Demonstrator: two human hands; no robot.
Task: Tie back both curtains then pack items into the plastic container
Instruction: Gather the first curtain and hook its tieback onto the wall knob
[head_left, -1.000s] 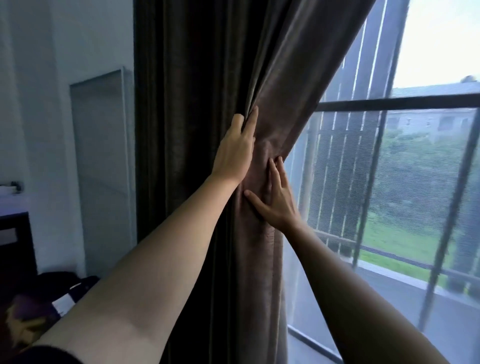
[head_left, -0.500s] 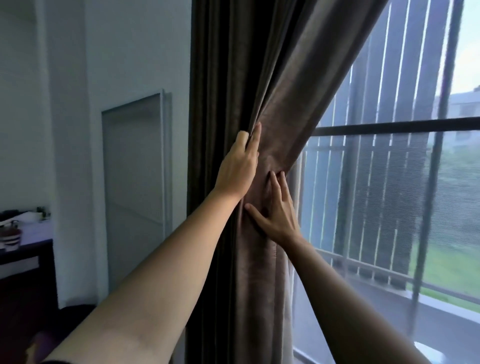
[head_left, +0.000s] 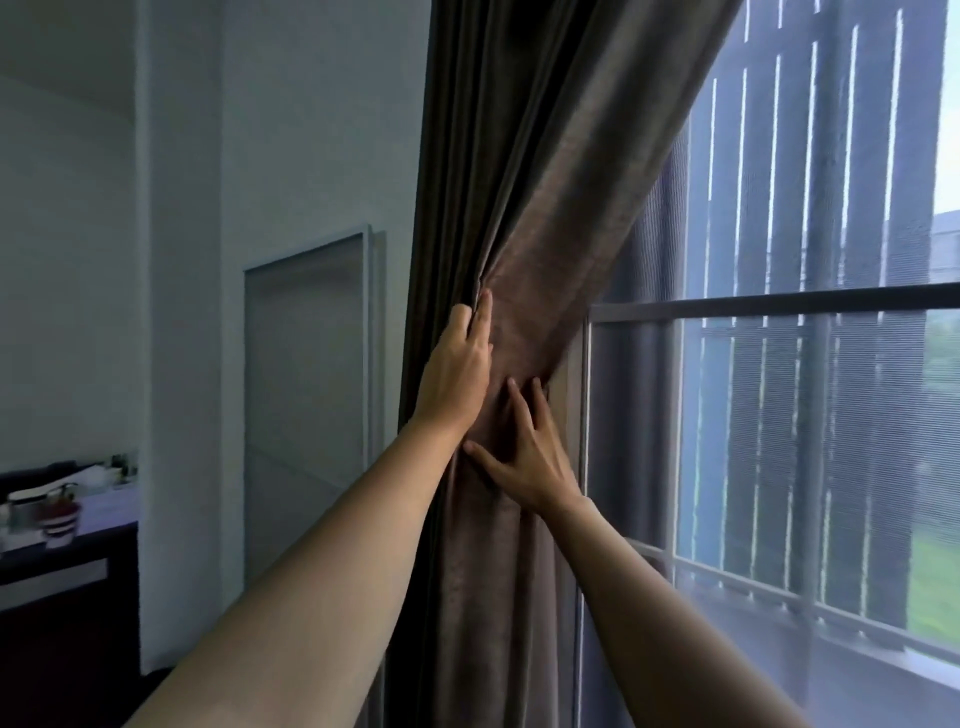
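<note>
While the view has swung leftward since a second ago, bringing more wall, a pale panel (head_left: 306, 389) and a cluttered desk (head_left: 62, 623) into sight, both hands stay put on the brown curtain (head_left: 545, 208), gathered beside the window (head_left: 779, 467); the left hand (head_left: 457, 374) lies up along the bunched folds, fingertips sunk in a crease, so a pinch cannot be told; the right hand (head_left: 530, 462) presses flat just below it, fingers straight and spread.

One wide-angle camera, worn on the head, faces forward and roughly level toward the curtain (head_left: 524, 218), near enough that the left forearm (head_left: 311, 587) and right forearm (head_left: 649, 613) reach it. The wall (head_left: 291, 130) fills the left of the frame, the window (head_left: 779, 306) the right.
</note>
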